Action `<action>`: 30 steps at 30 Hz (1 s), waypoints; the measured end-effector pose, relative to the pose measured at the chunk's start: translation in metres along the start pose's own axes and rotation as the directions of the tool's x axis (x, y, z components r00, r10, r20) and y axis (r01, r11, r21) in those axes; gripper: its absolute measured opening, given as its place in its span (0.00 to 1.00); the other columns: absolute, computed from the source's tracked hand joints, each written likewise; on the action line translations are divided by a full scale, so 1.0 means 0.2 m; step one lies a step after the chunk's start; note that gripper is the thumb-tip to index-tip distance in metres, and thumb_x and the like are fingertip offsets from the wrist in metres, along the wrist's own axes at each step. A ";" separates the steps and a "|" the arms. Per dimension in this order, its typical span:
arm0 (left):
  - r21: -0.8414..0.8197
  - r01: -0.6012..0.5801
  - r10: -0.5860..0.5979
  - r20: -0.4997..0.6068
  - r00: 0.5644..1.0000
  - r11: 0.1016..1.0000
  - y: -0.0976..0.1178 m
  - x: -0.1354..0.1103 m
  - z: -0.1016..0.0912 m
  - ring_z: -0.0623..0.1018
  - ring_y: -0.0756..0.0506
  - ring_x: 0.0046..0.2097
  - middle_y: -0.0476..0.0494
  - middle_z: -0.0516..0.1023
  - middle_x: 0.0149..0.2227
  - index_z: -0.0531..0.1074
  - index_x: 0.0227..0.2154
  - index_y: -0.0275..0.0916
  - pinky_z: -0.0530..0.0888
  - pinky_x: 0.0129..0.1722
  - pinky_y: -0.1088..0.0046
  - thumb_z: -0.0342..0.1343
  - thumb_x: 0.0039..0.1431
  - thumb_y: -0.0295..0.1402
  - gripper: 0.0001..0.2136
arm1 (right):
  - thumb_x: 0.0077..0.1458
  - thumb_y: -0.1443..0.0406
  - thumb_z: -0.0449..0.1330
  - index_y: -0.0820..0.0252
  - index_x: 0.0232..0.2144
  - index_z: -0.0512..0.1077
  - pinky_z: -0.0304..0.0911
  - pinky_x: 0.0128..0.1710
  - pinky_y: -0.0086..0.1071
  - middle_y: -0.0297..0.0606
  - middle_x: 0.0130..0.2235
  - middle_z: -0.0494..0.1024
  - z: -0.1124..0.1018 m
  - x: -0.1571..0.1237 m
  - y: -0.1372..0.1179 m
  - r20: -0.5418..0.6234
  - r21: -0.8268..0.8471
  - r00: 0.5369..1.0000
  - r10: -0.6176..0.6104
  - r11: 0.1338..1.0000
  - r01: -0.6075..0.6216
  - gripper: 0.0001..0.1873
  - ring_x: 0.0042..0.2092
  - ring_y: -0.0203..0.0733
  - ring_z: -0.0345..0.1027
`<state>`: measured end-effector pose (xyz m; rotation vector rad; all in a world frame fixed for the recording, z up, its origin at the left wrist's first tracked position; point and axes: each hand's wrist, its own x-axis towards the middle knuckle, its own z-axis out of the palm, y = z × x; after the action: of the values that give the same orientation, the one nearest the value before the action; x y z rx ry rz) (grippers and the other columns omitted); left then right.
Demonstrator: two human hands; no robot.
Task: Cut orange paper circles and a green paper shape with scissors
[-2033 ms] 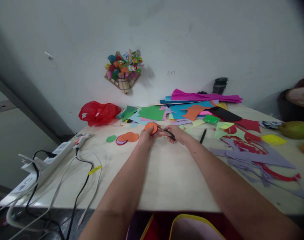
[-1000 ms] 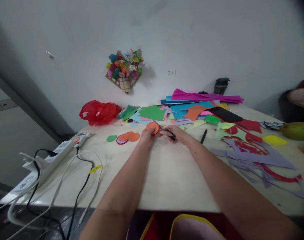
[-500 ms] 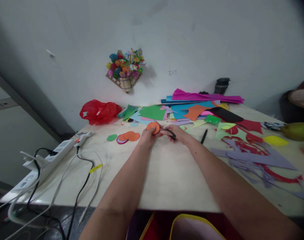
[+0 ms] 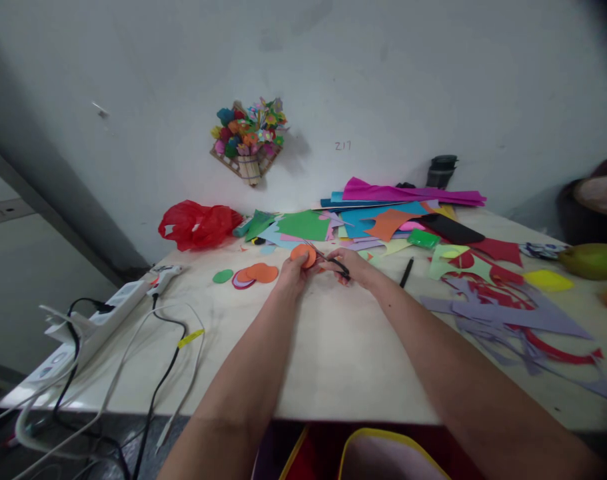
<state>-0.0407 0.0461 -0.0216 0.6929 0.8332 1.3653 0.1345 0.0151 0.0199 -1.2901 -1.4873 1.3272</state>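
Little has moved. Beside the blades of the scissors [image 4: 341, 268], the left hand [image 4: 294, 273] pinches the disc [image 4: 308, 255]; fingers of the right hand [image 4: 356, 265] clamp the scissors. Trimming seems in hand; next calls for turning the disc.

green fruit [image 4: 593, 261] cropped, left hand [image 4: 295, 272] partly hidden

**Handicraft workspace indoors**

Whether home or classroom cannot be told. Scissors [image 4: 342, 268] are in the right hand [image 4: 356, 265]; coloured sheets [image 4: 304, 225] lie beyond both hands [image 4: 294, 270], offcuts [image 4: 520, 317] to their right, a power strip [image 4: 124, 299] well to their left. A flower ornament [image 4: 238, 130] hangs on the wall [image 4: 408, 87] ahead of them.
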 end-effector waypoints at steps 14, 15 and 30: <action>-0.030 -0.036 0.033 -0.101 0.994 0.999 -0.02 0.01 0.02 0.86 0.39 0.38 0.36 0.84 0.36 0.76 0.43 0.32 0.83 0.35 0.67 0.67 0.59 0.29 0.11 | 0.53 0.64 0.73 0.57 0.37 0.67 0.51 0.12 0.23 0.22 0.15 0.68 0.00 0.00 0.00 0.014 0.004 1.000 -0.009 1.000 0.009 0.18 0.13 0.31 0.57; -0.035 -0.033 0.029 -0.108 0.994 0.999 -0.01 0.00 0.03 0.86 0.40 0.37 0.36 0.84 0.36 0.76 0.43 0.32 0.83 0.34 0.68 0.66 0.60 0.28 0.10 | 0.53 0.64 0.73 0.57 0.37 0.67 0.51 0.12 0.23 0.22 0.14 0.68 0.00 0.00 0.01 0.017 0.005 1.000 -0.008 1.000 0.008 0.18 0.13 0.32 0.57; -0.012 -0.004 0.004 -0.011 1.000 1.000 0.00 -0.01 0.00 0.86 0.38 0.42 0.35 0.85 0.37 0.78 0.41 0.30 0.85 0.49 0.56 0.62 0.62 0.24 0.05 | 0.57 0.59 0.72 0.57 0.40 0.67 0.52 0.13 0.23 0.23 0.15 0.69 -0.01 0.02 0.04 0.021 -0.005 1.000 0.000 1.000 0.000 0.17 0.14 0.33 0.59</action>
<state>-0.0403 0.0452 -0.0203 0.6790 0.8324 1.3780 0.1365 0.0198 0.0121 -1.2830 -1.5055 1.3421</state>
